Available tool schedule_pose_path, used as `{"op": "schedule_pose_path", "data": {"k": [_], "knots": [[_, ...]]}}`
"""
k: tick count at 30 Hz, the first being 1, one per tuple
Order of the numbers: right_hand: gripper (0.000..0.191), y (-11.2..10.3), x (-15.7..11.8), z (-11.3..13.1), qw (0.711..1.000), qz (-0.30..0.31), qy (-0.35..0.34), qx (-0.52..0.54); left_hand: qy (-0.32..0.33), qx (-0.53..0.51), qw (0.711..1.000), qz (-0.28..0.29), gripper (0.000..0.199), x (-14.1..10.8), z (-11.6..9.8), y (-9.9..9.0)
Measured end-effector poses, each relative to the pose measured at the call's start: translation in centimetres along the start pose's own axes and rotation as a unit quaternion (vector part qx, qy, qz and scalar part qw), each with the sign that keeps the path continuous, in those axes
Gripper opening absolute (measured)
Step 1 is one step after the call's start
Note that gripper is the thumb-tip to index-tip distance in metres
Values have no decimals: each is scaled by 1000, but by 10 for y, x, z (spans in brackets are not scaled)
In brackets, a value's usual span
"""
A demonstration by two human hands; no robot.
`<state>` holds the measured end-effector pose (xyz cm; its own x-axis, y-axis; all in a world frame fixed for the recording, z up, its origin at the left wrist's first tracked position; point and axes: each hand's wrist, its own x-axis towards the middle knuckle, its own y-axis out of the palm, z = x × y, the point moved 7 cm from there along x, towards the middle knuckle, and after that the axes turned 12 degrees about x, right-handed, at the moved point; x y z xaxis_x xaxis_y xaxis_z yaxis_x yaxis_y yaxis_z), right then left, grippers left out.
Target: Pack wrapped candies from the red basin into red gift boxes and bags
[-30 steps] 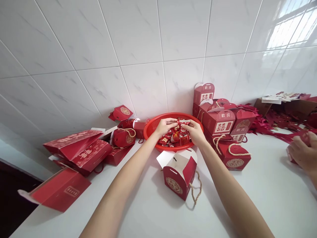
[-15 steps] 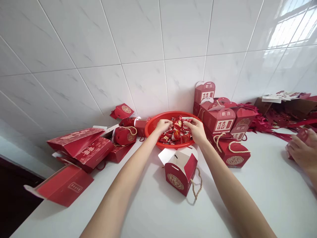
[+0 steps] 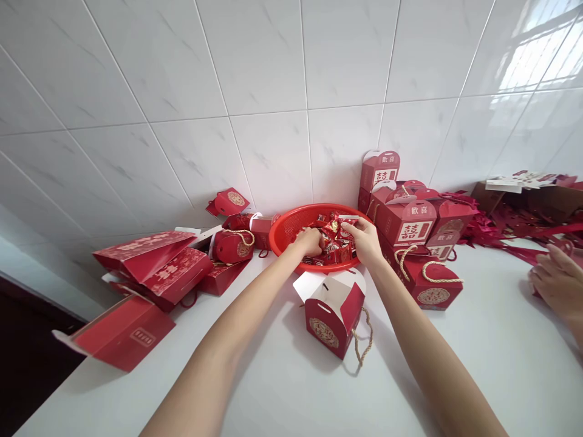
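Observation:
A red plastic basket holds several red-wrapped candies. My left hand reaches down into them; its fingers are curled, and whatever lies under the fingertips is hidden. At the basket's right side, my right hand is closed on a small red candy packet with a pale top edge. Just in front of the basket, between my forearms, stands an open red gift box. Its white flap is folded out to the left, and a rope handle hangs at its right side.
Several red gift boxes are stacked right of the basket. More boxes lie in a pile at the left. At far right, another person's hand rests near red ribbons and a carton. A tiled wall backs the table.
My left hand has moved right and lower into the candies, from the basket's left-middle. The right hand keeps its hold on the packet. The view has shifted slightly.

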<state>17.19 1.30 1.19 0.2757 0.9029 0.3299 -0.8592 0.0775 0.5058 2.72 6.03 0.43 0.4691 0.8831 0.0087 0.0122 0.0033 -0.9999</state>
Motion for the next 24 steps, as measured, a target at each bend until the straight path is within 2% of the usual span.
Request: {"op": "schedule_pose_path", "data": {"k": [3, 6, 8, 10, 12, 16, 18, 21, 24], "knots": [[21, 0, 0, 0, 1000, -2, -3, -1, -44, 29, 998, -43, 19, -1, 11, -8], [21, 0, 0, 1, 1000, -3, -7, -7, -15, 20, 999, -46, 25, -2, 6, -10], [22, 1, 0, 1, 1000, 3, -11, -12, 41, -12, 999, -13, 29, -2, -6, -5], [22, 1, 0, 1, 1000, 10, -12, -21, 104, -63, 991, 49, 26, -4, -19, 4], [22, 1, 1, 0, 999, 12, -11, -31, 134, -105, 979, 110, 27, -8, -27, 12], [21, -1, 1, 0, 999, 3, -14, -34, 113, -61, 982, 142, 73, -12, -25, 16], [21, -1, 1, 0, 999, 3, -15, -32, 118, -26, 980, 159, 84, -12, -26, 18], [21, -1, 1, 0, 999, 6, -12, -35, 119, -9, 979, 168, 71, -10, -27, 20], [21, 0, 1, 0, 999, 10, -14, -37, 99, -2, 986, 136, 56, -6, -24, 18]]}}
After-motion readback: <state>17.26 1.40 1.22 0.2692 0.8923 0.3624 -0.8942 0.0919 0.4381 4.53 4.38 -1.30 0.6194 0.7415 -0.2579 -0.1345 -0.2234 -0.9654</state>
